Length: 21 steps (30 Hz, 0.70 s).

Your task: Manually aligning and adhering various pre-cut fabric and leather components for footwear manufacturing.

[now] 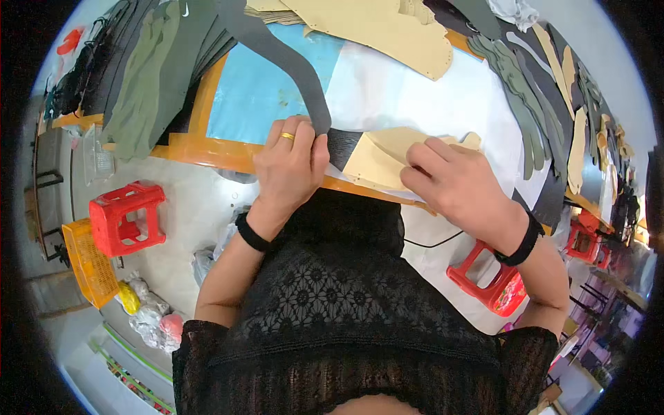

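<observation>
My left hand [292, 158], with a gold ring, is closed at the near edge of the table. Its fingers pinch the lower end of a curved dark grey strip [304, 77], beside a black textured piece [341, 146]. A flat tan cut piece [379, 155] adjoins that black piece on its right. Over the tan piece my right hand [460, 183] is closed, thumb and fingertips gripping near its right part. The fingers hide some of the tan piece's edge. Under these pieces lies a white sheet [394, 97].
Stacked olive-green pieces [155, 76] hang over the table's left edge. Tan pieces with small holes [387, 34] are piled at the far side; more green strips [515, 97] lie right. A red stool [128, 218] and yellow crate [88, 263] stand left, another red stool [487, 280] right.
</observation>
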Each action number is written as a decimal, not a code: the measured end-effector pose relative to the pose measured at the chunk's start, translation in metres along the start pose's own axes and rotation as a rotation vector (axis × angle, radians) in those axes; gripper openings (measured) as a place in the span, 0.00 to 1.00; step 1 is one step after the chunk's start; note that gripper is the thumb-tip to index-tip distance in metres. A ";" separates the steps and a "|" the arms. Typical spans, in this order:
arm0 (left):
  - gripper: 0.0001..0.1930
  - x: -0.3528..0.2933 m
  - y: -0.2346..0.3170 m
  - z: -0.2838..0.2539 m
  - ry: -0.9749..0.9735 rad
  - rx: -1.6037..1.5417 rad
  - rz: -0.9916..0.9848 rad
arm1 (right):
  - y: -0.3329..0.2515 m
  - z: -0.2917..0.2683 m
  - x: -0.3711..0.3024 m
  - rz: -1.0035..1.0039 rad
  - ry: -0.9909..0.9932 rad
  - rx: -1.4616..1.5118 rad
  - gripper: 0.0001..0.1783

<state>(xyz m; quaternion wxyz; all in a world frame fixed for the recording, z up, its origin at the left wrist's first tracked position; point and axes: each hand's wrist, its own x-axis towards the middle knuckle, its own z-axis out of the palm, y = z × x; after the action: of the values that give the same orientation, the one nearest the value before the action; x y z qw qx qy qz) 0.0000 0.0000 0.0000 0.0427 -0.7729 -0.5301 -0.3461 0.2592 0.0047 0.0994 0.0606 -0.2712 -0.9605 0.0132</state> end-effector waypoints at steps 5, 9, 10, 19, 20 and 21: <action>0.08 -0.003 0.007 -0.001 -0.011 0.030 -0.025 | 0.017 -0.012 -0.024 -0.021 -0.041 0.094 0.09; 0.07 -0.001 0.007 0.000 0.009 0.038 -0.020 | 0.028 -0.017 -0.043 -0.032 -0.043 0.099 0.09; 0.07 0.000 0.007 0.000 0.011 0.039 -0.025 | 0.031 -0.018 -0.049 -0.020 -0.030 0.105 0.10; 0.07 0.000 0.005 0.001 -0.007 0.046 -0.012 | 0.052 -0.033 -0.103 0.073 -0.039 0.130 0.11; 0.07 0.001 0.003 0.001 -0.009 0.042 -0.009 | 0.059 -0.034 -0.116 0.144 -0.039 0.096 0.11; 0.07 -0.001 0.003 0.000 -0.003 0.047 -0.013 | 0.067 -0.035 -0.129 0.207 -0.039 0.064 0.11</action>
<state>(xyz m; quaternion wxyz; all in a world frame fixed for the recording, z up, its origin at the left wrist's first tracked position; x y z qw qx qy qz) 0.0027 -0.0018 0.0006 0.0580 -0.7687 -0.5432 -0.3326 0.4077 -0.0055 0.1161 0.0491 -0.3664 -0.9275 0.0554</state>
